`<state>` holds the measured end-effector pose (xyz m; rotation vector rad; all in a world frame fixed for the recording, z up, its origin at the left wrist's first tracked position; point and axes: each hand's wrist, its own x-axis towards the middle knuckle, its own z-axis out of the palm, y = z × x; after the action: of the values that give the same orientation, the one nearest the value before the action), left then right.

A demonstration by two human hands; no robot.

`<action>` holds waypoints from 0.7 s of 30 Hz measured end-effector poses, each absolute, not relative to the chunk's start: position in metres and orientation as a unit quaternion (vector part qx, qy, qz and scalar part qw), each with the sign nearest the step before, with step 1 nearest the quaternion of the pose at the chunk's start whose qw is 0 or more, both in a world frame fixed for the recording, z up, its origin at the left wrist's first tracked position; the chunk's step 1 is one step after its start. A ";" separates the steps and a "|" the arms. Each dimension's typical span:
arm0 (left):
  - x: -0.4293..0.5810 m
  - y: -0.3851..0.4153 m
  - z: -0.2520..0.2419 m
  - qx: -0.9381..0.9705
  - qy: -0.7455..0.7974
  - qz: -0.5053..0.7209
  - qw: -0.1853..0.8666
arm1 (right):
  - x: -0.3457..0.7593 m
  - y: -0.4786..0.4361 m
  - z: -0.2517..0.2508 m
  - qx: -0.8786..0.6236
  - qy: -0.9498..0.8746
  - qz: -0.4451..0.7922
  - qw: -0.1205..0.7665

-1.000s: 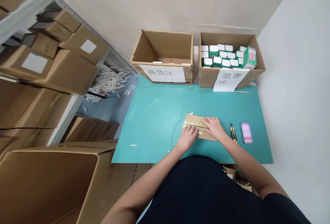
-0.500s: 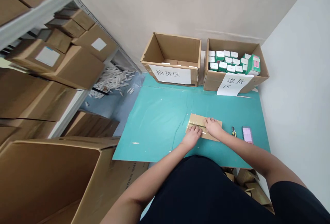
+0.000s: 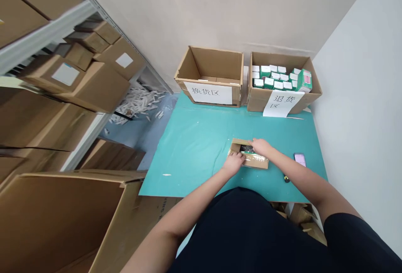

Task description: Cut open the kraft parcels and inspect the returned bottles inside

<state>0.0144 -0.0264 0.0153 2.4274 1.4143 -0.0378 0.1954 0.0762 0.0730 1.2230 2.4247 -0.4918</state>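
Note:
A small flat cardboard box point(image 3: 257, 163) lies on the teal table point(image 3: 194, 147) in front of me, its top pulled apart so a dark inside shows. My left hand point(image 3: 234, 163) grips the near flap at the box's left end, fingers curled. My right hand point(image 3: 260, 146) is over the far flap, fingers bent onto its edge. A utility knife point(image 3: 286, 178) lies on the table under my right forearm, mostly hidden.
A phone point(image 3: 300, 159) lies right of the box. At the table's back stand an almost empty labelled carton point(image 3: 210, 76) and a labelled carton point(image 3: 282, 84) of green-and-white boxes. Shelving with cartons point(image 3: 81, 76) fills the left; a big open carton point(image 3: 63, 218) sits near left.
The box's taped top was closed under both hands; now its flaps are spread and the inside shows. The knife lies nearer me than before.

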 end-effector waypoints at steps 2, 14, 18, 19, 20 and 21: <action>0.013 -0.022 0.016 0.853 0.492 -0.016 0.176 | 0.198 0.089 0.076 0.430 0.861 -0.196 0.189; 0.013 -0.011 0.026 0.870 0.478 0.004 0.121 | 0.206 0.132 0.068 0.466 0.822 -0.278 0.175; 0.012 -0.019 0.033 0.874 0.471 -0.016 0.118 | 0.208 0.141 0.061 0.481 0.812 -0.280 0.177; 0.012 -0.023 0.033 0.875 0.469 -0.009 0.116 | 0.208 0.143 0.059 0.485 0.810 -0.279 0.176; 0.011 -0.028 0.034 0.877 0.466 0.000 0.116 | 0.209 0.145 0.057 0.489 0.808 -0.279 0.174; 0.011 -0.034 0.034 0.878 0.463 0.005 0.119 | 0.209 0.148 0.055 0.493 0.806 -0.278 0.172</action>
<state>0.0107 -0.0339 0.0338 2.5677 1.3541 0.0148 0.2093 0.1476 0.0554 1.3994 2.2879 -0.7882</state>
